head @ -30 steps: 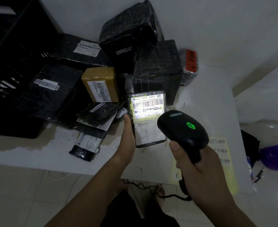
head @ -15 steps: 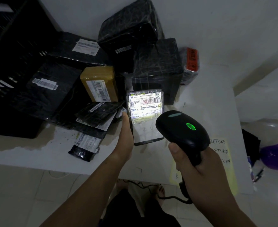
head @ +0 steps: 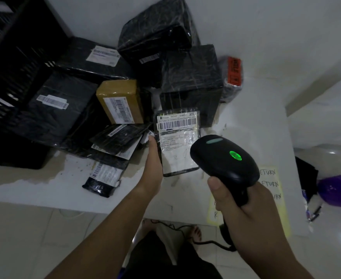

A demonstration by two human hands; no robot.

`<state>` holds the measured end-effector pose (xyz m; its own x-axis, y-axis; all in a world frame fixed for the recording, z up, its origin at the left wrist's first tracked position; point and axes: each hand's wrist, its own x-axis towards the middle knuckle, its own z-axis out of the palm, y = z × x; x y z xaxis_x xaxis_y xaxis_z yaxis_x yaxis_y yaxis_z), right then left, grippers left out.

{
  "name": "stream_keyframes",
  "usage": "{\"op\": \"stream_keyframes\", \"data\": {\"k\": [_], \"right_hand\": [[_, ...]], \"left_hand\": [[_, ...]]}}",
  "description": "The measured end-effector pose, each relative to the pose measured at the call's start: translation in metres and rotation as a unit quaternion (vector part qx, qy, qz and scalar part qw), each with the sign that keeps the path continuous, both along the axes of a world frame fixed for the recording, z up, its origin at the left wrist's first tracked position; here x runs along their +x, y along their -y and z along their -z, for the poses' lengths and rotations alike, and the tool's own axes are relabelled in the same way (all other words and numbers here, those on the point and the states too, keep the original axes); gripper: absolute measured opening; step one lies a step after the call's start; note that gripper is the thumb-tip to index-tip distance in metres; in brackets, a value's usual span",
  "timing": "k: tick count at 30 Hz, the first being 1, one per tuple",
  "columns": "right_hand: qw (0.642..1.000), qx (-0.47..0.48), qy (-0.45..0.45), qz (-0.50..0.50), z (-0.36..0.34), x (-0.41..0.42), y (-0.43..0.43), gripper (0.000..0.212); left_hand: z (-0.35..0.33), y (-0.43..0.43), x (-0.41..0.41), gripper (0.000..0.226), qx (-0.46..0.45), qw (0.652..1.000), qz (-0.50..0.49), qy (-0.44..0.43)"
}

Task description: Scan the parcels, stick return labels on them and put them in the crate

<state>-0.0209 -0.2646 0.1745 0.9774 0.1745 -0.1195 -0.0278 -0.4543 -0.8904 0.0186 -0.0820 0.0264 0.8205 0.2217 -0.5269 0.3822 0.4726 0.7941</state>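
Note:
My left hand (head: 152,164) holds a small flat black parcel (head: 177,141) by its left edge, its white barcode label facing up. My right hand (head: 244,214) grips the handle of a black barcode scanner (head: 224,158), whose green light is lit; the scanner's head hangs just right of the parcel and covers its lower right corner. A yellow sheet of handwritten RETURN labels (head: 270,184) lies on the white table (head: 256,121) under the scanner hand. The black crate (head: 14,57) stands at the far left.
A pile of black wrapped parcels (head: 189,75), a brown box (head: 119,101) and flat black mailers (head: 105,174) lies between crate and wall. A parcel with an orange sticker (head: 234,71) leans at the back right. A purple basket (head: 340,190) sits on the floor, right.
The bright scan light on the parcel's label has gone out. The parcel and my left hand shifted slightly away from me; the scanner stayed in nearly the same place.

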Motion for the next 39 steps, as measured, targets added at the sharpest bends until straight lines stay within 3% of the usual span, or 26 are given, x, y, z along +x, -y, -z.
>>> {"op": "stream_keyframes", "data": {"k": [7, 14, 16, 18, 20, 26, 32, 39], "right_hand": [[1.000, 0.006, 0.001, 0.012, 0.005, 0.000, -0.003, 0.036], [0.997, 0.017, -0.063, 0.043, 0.024, 0.009, 0.000, 0.052], [0.985, 0.065, -0.138, 0.082, 0.034, 0.022, 0.003, 0.042], [0.972, 0.101, -0.177, 0.116, 0.048, 0.040, 0.010, 0.018], [0.972, 0.077, -0.177, 0.134, 0.071, 0.065, 0.019, 0.013], [0.979, -0.053, -0.146, 0.132, 0.144, 0.130, 0.031, 0.028], [0.972, -0.091, -0.128, 0.175, 0.198, 0.161, 0.020, 0.058], [0.962, -0.099, -0.130, 0.219, 0.219, 0.170, 0.013, 0.068]], "left_hand": [[-0.006, 0.000, -0.005, 0.075, 0.010, 1.000, 0.007, 0.013], [0.000, 0.000, -0.014, 0.066, 0.023, 0.999, 0.032, 0.006], [0.005, 0.000, -0.019, 0.067, 0.039, 0.998, 0.053, -0.016], [0.011, 0.000, -0.024, 0.060, 0.060, 0.995, 0.067, -0.040], [0.018, 0.000, -0.028, 0.049, 0.077, 0.992, 0.075, -0.063], [0.039, 0.003, -0.033, 0.013, 0.102, 0.984, 0.097, -0.112], [0.059, 0.003, -0.040, 0.019, 0.135, 0.972, 0.134, -0.137], [0.064, 0.003, -0.040, 0.053, 0.220, 0.942, 0.223, -0.117]]}}
